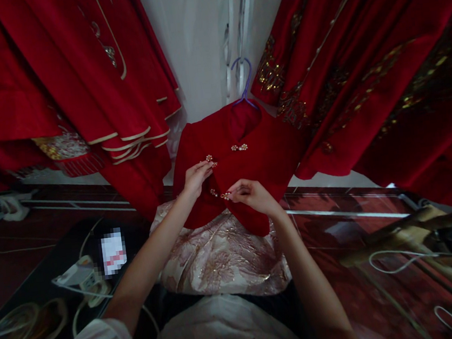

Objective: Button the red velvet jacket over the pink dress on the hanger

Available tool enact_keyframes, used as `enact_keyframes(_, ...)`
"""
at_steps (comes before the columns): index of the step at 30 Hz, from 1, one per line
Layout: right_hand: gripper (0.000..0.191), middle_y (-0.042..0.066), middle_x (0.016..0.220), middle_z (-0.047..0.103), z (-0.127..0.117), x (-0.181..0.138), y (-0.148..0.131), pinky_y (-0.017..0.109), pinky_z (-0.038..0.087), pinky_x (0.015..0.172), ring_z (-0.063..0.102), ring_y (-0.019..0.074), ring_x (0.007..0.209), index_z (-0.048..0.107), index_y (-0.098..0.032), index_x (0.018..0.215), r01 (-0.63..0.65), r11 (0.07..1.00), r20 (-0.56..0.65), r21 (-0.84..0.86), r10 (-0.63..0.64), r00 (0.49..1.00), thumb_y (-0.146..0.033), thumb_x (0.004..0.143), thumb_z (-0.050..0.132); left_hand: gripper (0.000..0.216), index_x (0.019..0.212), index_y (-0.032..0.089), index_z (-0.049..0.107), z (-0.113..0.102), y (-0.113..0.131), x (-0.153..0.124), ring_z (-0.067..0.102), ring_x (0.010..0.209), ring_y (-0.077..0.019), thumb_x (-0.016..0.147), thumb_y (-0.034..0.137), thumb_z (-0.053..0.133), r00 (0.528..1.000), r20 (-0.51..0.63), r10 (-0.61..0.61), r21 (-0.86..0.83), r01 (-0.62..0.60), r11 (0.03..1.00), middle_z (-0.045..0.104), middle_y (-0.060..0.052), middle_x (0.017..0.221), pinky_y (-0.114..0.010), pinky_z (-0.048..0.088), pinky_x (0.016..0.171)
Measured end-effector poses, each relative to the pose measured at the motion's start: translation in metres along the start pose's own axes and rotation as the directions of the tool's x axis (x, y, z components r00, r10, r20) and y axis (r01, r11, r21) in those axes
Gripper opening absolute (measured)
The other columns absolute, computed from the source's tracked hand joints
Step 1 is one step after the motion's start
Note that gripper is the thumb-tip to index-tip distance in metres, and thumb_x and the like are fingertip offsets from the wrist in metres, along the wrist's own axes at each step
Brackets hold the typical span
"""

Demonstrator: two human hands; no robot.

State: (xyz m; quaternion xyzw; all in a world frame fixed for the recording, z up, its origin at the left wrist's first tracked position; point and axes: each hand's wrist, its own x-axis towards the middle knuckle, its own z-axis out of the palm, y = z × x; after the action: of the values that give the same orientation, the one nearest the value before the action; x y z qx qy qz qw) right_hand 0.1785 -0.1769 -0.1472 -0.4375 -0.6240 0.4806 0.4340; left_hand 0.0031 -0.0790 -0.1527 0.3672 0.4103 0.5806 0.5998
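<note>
A red jacket (pixel 257 160) with flower-shaped clasps lies spread in front of me, over a pale brocade cloth (pixel 215 252) with a metallic floral pattern. Its neck holds a purple hanger (pixel 245 88). The fingers of my left hand (pixel 197 178) pinch at a flower clasp (pixel 209 158) on the jacket's left side. Lower down, my right hand (pixel 253 194) grips the end of another flower clasp (pixel 225 195) between thumb and fingers, beside its matching half (pixel 213 192), which sits apart from it. The upper clasp (pixel 239 147) looks joined.
Red garments (pixel 110 84) hang at the left, and more with gold sequins (pixel 361 67) hang at the right. A dark table (pixel 68 253) at my left carries a power strip (pixel 91 280) with cords. A wooden stool-like frame (pixel 400 231) stands at the right.
</note>
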Motion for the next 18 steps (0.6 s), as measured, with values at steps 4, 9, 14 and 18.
enact_keyframes(4,0.020,0.003,0.081,0.070,0.004,0.001,0.002,0.030,0.053,0.073,0.065,0.0127,0.072,0.065,-0.016,0.085,0.011,1.000,-0.004,-0.021,-0.011,1.000,-0.030,0.072,0.071,0.022,0.083,0.013,0.062,0.007,-0.006,0.001,0.067,0.075,-0.0111,0.066,0.016,0.074,0.994,-0.104,0.041,-0.037,-0.045,0.998,0.072,-0.004,0.079,-0.025,0.051,0.078)
enact_keyframes(9,0.022,0.004,0.082,0.070,-0.006,-0.002,-0.003,0.030,0.051,0.075,0.064,0.0135,0.075,0.065,-0.016,0.087,0.007,0.999,0.074,-0.054,-0.003,0.997,-0.031,0.073,0.072,0.018,0.078,0.015,0.064,0.018,-0.009,-0.006,0.064,0.069,-0.0114,0.077,0.033,0.065,1.000,-0.015,-0.003,0.047,0.003,0.999,0.071,-0.005,0.082,-0.023,0.048,0.066)
enact_keyframes(14,0.023,0.003,0.082,0.070,-0.028,-0.013,-0.015,0.032,0.051,0.079,0.064,0.0132,0.076,0.065,-0.016,0.085,-0.078,0.995,0.277,-0.067,0.094,0.956,-0.033,0.073,0.074,0.013,0.091,0.017,0.066,0.038,0.001,-0.004,0.063,0.085,-0.0152,0.084,0.024,0.058,0.880,0.356,0.315,0.476,-0.460,0.749,0.069,-0.005,0.092,-0.028,0.049,0.078)
enact_keyframes(18,0.027,0.004,0.083,0.070,-0.037,-0.019,-0.019,0.033,0.051,0.080,0.064,0.0136,0.078,0.065,-0.016,0.086,-0.102,0.992,0.313,-0.078,0.121,0.942,-0.036,0.071,0.076,0.023,0.112,0.023,0.062,0.058,0.018,0.002,0.055,0.101,-0.0203,0.090,0.028,0.054,0.665,0.607,0.435,0.680,-0.718,0.148,0.060,-0.007,0.109,-0.034,0.048,0.084)
